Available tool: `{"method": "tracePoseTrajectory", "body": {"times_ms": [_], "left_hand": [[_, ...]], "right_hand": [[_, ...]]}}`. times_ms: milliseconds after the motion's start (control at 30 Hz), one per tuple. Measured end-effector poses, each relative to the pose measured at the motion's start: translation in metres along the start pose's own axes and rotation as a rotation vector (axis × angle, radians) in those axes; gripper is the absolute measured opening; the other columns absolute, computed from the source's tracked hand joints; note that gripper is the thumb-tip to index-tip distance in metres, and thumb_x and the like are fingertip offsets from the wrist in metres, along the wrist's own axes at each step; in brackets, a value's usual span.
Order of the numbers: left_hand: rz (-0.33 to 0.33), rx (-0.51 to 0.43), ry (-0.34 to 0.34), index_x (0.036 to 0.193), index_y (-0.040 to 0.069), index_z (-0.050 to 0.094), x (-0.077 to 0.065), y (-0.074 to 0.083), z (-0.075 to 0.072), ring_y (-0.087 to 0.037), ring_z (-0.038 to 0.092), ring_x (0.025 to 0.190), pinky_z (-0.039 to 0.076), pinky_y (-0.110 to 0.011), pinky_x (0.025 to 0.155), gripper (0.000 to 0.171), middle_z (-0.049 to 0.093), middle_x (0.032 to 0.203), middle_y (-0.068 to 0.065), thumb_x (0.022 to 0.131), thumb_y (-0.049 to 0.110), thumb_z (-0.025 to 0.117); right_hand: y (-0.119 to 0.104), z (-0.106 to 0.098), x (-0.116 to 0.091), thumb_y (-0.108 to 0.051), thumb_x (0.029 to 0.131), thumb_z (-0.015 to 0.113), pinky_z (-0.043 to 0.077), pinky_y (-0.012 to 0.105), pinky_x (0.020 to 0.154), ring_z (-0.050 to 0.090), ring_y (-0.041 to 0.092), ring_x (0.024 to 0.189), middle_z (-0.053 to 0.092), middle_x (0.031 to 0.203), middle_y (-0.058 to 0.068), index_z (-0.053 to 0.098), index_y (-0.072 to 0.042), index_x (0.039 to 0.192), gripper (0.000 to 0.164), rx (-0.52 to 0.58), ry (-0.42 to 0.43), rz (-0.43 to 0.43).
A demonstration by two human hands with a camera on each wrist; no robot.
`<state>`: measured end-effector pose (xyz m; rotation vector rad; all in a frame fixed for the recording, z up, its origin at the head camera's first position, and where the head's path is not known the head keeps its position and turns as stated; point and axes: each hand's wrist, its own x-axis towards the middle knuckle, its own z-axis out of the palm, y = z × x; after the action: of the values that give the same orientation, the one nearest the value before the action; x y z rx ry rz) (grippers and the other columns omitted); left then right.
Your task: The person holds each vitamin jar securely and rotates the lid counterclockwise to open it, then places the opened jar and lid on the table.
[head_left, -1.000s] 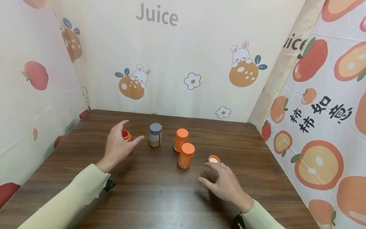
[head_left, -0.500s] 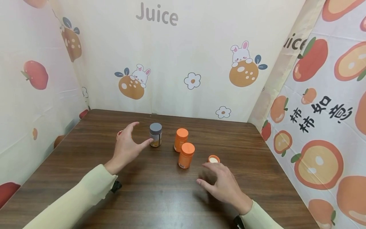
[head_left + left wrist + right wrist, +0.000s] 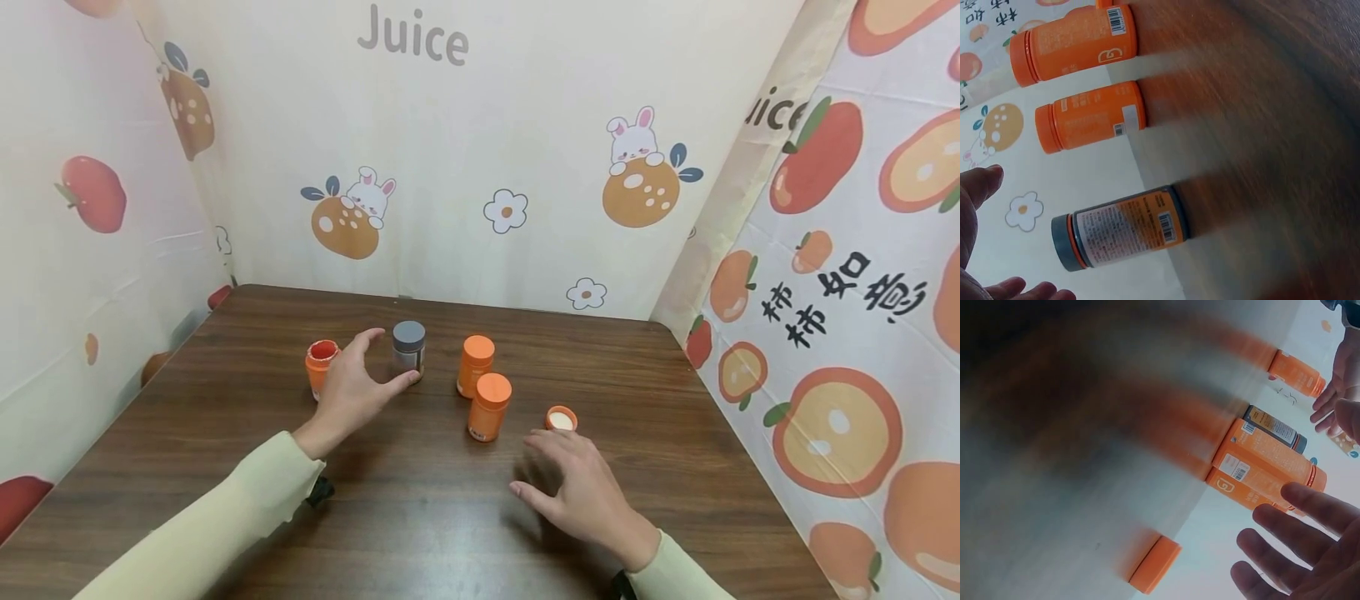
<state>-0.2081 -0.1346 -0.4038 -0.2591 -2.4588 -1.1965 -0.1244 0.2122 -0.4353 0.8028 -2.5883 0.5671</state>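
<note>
My left hand (image 3: pixel 351 396) spreads thumb and fingers beside a grey-capped bottle (image 3: pixel 408 340), holding nothing; the thumb overlaps the bottle's lower part in the head view. In the left wrist view the same bottle (image 3: pixel 1124 229) stands apart from the fingers, its label showing. Partly behind that hand is an uncapped orange bottle (image 3: pixel 320 365) with a red inside. My right hand (image 3: pixel 581 492) hovers with relaxed fingers just in front of an orange cap (image 3: pixel 562 419), which lies with its pale inside up. That hand holds nothing either.
Two capped orange bottles stand mid-table, a rear one (image 3: pixel 477 365) and a front one (image 3: pixel 490 408), close together. The dark wooden table (image 3: pixel 420 533) ends at a printed curtain (image 3: pixel 450 167) behind and at both sides.
My left hand has moved right, from the uncapped orange bottle to the grey-capped one, leaving the orange bottle in plain view. The right hand has shifted slightly left.
</note>
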Motion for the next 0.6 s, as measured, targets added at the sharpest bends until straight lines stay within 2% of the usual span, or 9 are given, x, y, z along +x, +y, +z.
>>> {"method": "tracePoseTrajectory", "body": {"times_ms": [233, 600], "left_hand": [[-0.018, -0.014, -0.003, 0.142, -0.005, 0.049, 0.003, -0.001, 0.007, -0.043, 0.054, 0.128, 0.042, -0.058, 0.105, 0.084, 0.057, 0.139, -0.027, 0.079, 0.032, 0.09], [-0.102, -0.022, -0.031, 0.145, -0.003, 0.046, 0.008, -0.008, 0.016, -0.041, 0.052, 0.131, 0.041, -0.057, 0.107, 0.086, 0.055, 0.141, -0.026, 0.081, 0.034, 0.088]], "right_hand": [[0.0, 0.003, -0.002, -0.05, 0.078, 0.086, 0.047, 0.053, 0.099, 0.061, 0.022, 0.12, 0.07, 0.126, 0.003, 0.071, -0.015, 0.124, 0.059, -0.027, -0.001, -0.044], [-0.003, 0.005, -0.004, -0.048, 0.077, 0.086, 0.048, 0.052, 0.097, 0.061, 0.024, 0.119, 0.069, 0.125, 0.001, 0.073, -0.014, 0.12, 0.057, -0.041, 0.041, -0.121]]}}
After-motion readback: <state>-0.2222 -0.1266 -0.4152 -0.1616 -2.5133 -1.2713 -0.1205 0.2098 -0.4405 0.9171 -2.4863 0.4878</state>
